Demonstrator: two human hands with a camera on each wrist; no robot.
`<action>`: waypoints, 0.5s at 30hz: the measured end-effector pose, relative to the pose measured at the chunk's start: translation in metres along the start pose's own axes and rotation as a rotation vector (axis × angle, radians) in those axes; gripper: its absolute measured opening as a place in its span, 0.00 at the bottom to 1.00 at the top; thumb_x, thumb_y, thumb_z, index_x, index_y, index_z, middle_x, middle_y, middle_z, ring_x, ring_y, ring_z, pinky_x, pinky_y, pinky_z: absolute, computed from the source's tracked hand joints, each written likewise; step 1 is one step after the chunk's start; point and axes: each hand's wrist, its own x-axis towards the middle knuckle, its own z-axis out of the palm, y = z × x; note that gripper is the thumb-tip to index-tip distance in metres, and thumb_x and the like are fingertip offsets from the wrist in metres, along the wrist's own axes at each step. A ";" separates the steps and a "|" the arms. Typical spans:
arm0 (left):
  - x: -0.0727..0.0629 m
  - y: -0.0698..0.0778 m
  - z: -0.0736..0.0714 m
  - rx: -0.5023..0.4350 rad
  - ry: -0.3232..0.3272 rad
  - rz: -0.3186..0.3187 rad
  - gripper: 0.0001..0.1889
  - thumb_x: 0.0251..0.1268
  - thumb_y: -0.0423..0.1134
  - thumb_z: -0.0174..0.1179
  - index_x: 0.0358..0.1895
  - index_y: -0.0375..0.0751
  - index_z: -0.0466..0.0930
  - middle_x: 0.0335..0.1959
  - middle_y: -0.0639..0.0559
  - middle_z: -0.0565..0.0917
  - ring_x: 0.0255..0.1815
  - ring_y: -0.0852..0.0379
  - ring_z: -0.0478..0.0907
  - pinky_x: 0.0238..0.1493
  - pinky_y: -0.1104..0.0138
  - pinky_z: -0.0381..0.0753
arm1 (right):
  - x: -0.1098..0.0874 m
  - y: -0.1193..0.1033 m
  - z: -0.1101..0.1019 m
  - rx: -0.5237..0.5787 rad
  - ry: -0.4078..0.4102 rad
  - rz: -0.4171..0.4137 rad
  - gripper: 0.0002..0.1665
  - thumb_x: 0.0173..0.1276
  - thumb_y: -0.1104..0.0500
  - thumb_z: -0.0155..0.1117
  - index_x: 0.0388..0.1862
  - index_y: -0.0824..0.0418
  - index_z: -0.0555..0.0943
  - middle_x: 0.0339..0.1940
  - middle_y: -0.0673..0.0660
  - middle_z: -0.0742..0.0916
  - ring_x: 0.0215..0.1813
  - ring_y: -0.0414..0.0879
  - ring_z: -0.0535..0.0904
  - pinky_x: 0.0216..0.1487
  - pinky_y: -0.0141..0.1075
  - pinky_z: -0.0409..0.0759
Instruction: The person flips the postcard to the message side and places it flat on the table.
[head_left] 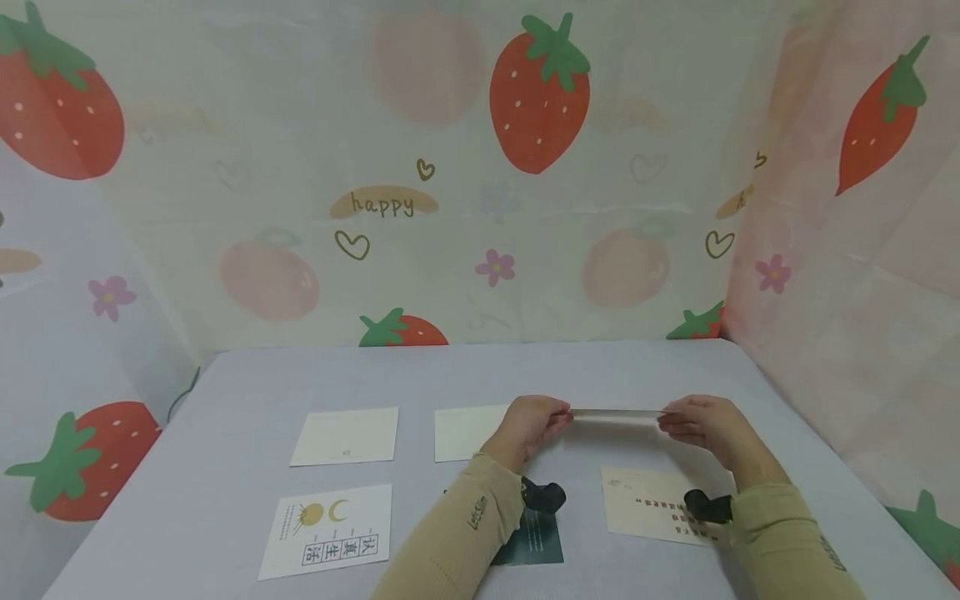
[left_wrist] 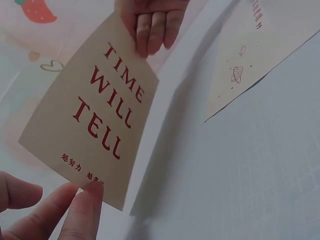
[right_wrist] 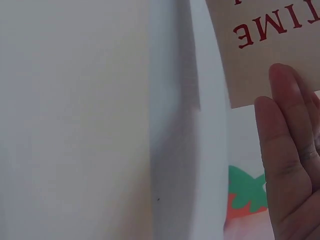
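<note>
A beige card [left_wrist: 102, 105] with large red capital letters is held up over the table, almost edge-on in the head view. My left hand [head_left: 532, 423] pinches one end of it, the fingertips [left_wrist: 82, 212] at the edge near the small red characters. At the opposite end, my right hand [head_left: 712, 429] grips the card; its fingers [right_wrist: 282, 135] show against that edge in the right wrist view. Below the right wrist lies another beige card [head_left: 637, 500] with red print. The left forearm partly covers a dark green card [head_left: 536, 542].
Two pale, mostly blank cards, one at left [head_left: 345, 437] and one behind the left hand [head_left: 461, 433], lie farther back. A white card with a sun and moon [head_left: 330, 529] is at front left. The white table [head_left: 202, 467] meets a strawberry-print curtain [head_left: 525, 300].
</note>
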 end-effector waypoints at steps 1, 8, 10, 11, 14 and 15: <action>0.000 0.000 0.000 0.000 0.002 0.002 0.11 0.60 0.31 0.55 0.43 0.27 0.80 0.35 0.41 0.83 0.33 0.60 0.81 0.41 0.71 0.80 | 0.000 0.000 0.000 -0.007 -0.001 0.000 0.18 0.68 0.60 0.53 0.47 0.77 0.73 0.37 0.56 0.85 0.40 0.44 0.82 0.45 0.37 0.80; 0.001 -0.002 -0.001 0.027 0.022 0.030 0.10 0.62 0.32 0.54 0.40 0.30 0.81 0.31 0.46 0.82 0.32 0.61 0.80 0.38 0.72 0.80 | -0.003 0.001 0.003 -0.063 0.031 -0.004 0.17 0.65 0.60 0.58 0.45 0.74 0.75 0.37 0.55 0.82 0.38 0.45 0.81 0.44 0.37 0.80; 0.001 -0.002 -0.001 0.031 0.030 0.034 0.10 0.62 0.32 0.54 0.40 0.31 0.81 0.31 0.47 0.82 0.32 0.61 0.79 0.39 0.72 0.80 | -0.004 0.001 0.003 -0.068 0.031 -0.010 0.17 0.65 0.60 0.59 0.45 0.74 0.75 0.37 0.56 0.81 0.37 0.44 0.80 0.44 0.37 0.81; 0.002 -0.002 -0.001 0.032 0.034 0.037 0.10 0.62 0.32 0.54 0.39 0.31 0.82 0.31 0.47 0.82 0.32 0.61 0.79 0.39 0.72 0.80 | -0.003 0.002 0.004 -0.069 0.031 -0.010 0.17 0.65 0.60 0.59 0.45 0.74 0.74 0.37 0.56 0.80 0.37 0.43 0.79 0.44 0.37 0.81; 0.002 -0.003 -0.001 0.035 0.042 0.042 0.10 0.62 0.33 0.54 0.39 0.32 0.82 0.30 0.48 0.82 0.30 0.62 0.79 0.37 0.72 0.80 | -0.003 0.003 0.004 -0.083 0.040 -0.002 0.17 0.65 0.60 0.59 0.45 0.73 0.73 0.38 0.57 0.80 0.36 0.43 0.78 0.43 0.37 0.81; 0.002 -0.003 -0.001 0.036 0.043 0.043 0.10 0.62 0.33 0.54 0.39 0.32 0.82 0.30 0.48 0.82 0.30 0.62 0.79 0.37 0.73 0.80 | -0.002 0.004 0.004 -0.088 0.042 -0.001 0.17 0.65 0.60 0.59 0.45 0.73 0.73 0.38 0.57 0.80 0.36 0.43 0.78 0.43 0.37 0.81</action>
